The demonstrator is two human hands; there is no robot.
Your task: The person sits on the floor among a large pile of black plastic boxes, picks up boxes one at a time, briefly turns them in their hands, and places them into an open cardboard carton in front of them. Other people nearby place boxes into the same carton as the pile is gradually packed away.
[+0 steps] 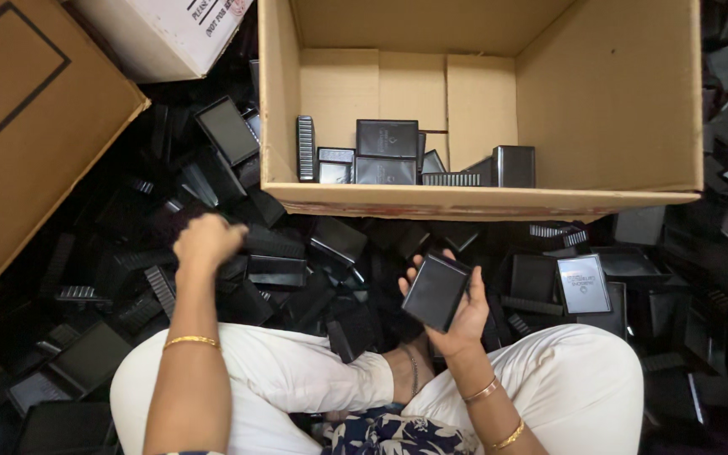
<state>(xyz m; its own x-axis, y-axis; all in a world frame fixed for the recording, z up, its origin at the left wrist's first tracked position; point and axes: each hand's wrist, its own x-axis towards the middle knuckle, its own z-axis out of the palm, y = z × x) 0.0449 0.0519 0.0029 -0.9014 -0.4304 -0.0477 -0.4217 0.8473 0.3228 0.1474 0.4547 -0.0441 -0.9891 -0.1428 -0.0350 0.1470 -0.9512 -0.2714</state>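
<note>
— Cardboard first: what is the biggest thing in view?

— An open cardboard box point(482, 109) fills the top middle; its upper edge runs out of frame. A few black plastic cases point(387, 152) lie along its near wall, some flat, some on edge. How many are stacked behind them cannot be made out.

— And on either side?

— A second brown carton point(18, 126) is cut off at the left edge, and a white carton point(170, 29) shows only a corner at the top. Around them the floor is buried under a heap of black cases point(297, 253); in the dark the pieces merge and single outlines are hard to separate. One flat lid with a pale printed face point(584, 284) stands out to the right.

— The person?

— Seated cross-legged in white trousers point(297, 379), with the knees at the bottom of the frame.

— What do the hands do?

— The right hand point(457, 307) holds a black rectangular case point(436, 291) above the lap, just below the big box's near wall, fingers point(406, 282) wrapped round its edges. The left hand point(206, 240) is down in the heap, curled into a closed fist seen from the back; whether it grips anything cannot be told, since the fingers are hidden under it.
</note>
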